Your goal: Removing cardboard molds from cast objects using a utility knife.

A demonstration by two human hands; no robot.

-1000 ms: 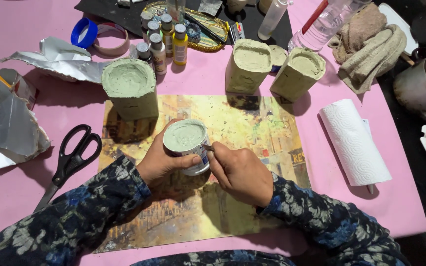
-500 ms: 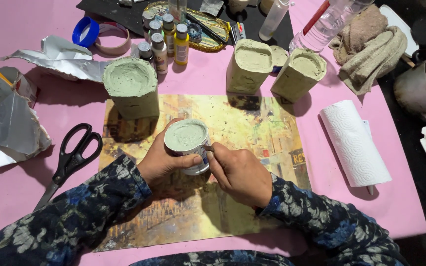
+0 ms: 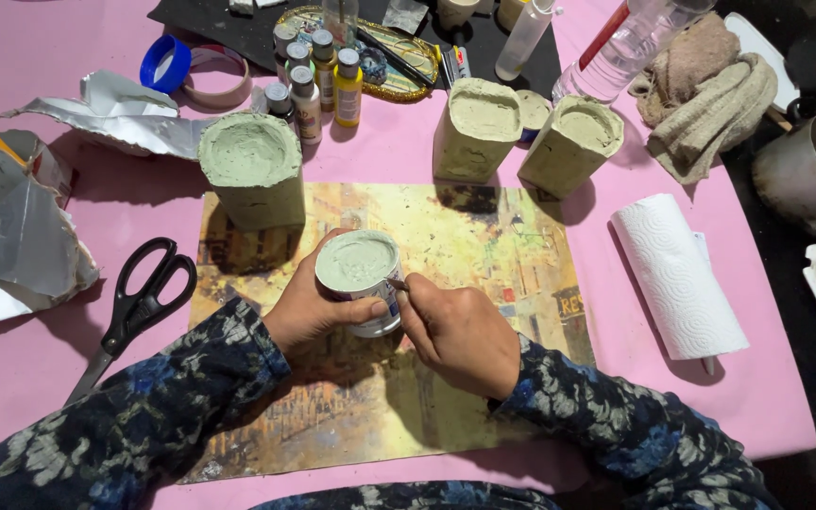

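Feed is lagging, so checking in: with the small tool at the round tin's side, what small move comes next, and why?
Probably draw the small tool along the side of the round pale-green-coated tin. The left hand steadies the tin, the right hand has the tip at its wall, and bare printed metal shows there.

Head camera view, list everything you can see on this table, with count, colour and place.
can: one, top coated pale green, centre, on the mat
mat: one, yellow-brown printed sheet, middle of the table
coated containers: three, pale green; one left of centre, two at upper right of the mat
scissors: one, black handles, left of the mat
paper towel roll: one, white, right of the mat
paint bottles: several, one yellow, top centre
tape rolls: two, blue and tan, top left
crumpled foil: silver, left edge
cloth: beige, top right
metal pot: one, grey, right edge
table: pink cover
left hand: grips the can
right hand: holds a thin tool against the can's rim
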